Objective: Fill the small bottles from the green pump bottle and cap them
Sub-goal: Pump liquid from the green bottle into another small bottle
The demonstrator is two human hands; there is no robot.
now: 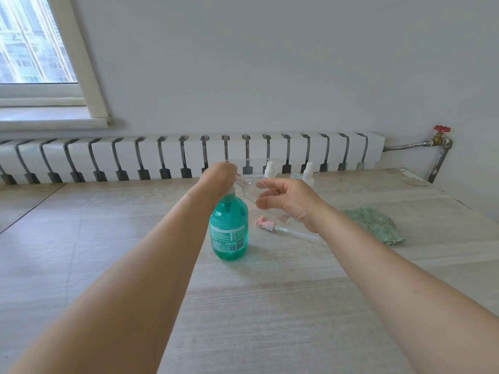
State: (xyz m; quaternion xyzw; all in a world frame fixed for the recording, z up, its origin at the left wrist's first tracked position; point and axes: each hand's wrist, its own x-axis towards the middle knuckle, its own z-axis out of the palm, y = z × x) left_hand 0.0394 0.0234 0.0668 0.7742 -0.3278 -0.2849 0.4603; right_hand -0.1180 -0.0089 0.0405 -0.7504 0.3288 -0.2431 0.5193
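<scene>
The green pump bottle [229,230] stands upright in the middle of the table. My left hand [216,182] sits on top of its pump head and hides most of it; how its fingers lie cannot be seen. My right hand [286,203] grips a small clear bottle [251,191], tilted with its open neck at the pump's nozzle. A pink pump cap [266,224] with a long clear tube lies on the table just right of the green bottle. Two small white-capped bottles [269,170] [308,172] stand at the table's far edge.
A green cloth [375,225] lies on the table to the right. A small pale round lid [296,176] sits between the far bottles. A white radiator [189,155] runs along the wall behind the wooden table [135,238]. A pipe with a red valve [441,136] is at far right.
</scene>
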